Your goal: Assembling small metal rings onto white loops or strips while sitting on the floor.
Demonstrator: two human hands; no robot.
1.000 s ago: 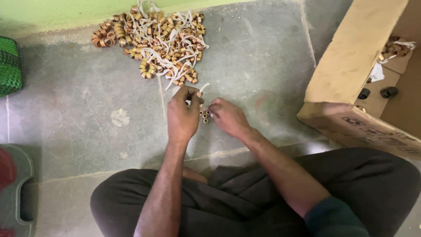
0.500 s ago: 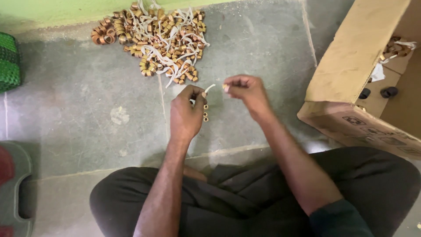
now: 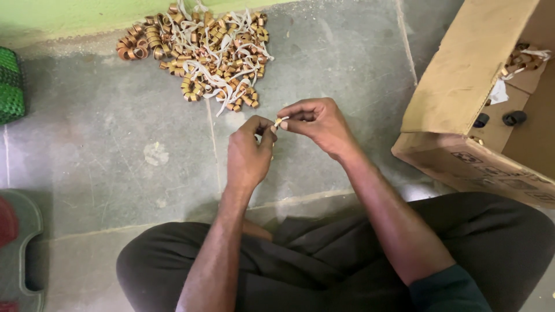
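Grey concrete floor (image 3: 347,58), green wall (image 3: 69,14) behind. Ring pile (image 3: 199,52) near wall, box (image 3: 480,98) at right. Left hand (image 3: 248,156) and right hand (image 3: 318,124) both pinch white string (image 3: 280,121) above floor; rings possibly hidden under left fingers.

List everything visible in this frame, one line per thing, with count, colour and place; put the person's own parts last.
heap of rings: many, brass-coloured, tied in bunches with white strips, on the floor by the far wall
cardboard box: one, brown, lying open at the right, a few strung rings and two small black parts inside
floor: grey concrete, stained
wall: green, along the top edge
mesh item: one, green, far left edge
plastic item: one, grey-green with red, bottom left corner, cut off
white strip: one, pinched between both hands
trousers: dark, legs crossed
left hand: fingers shut on the strip
right hand: fingers pinching the strip's end
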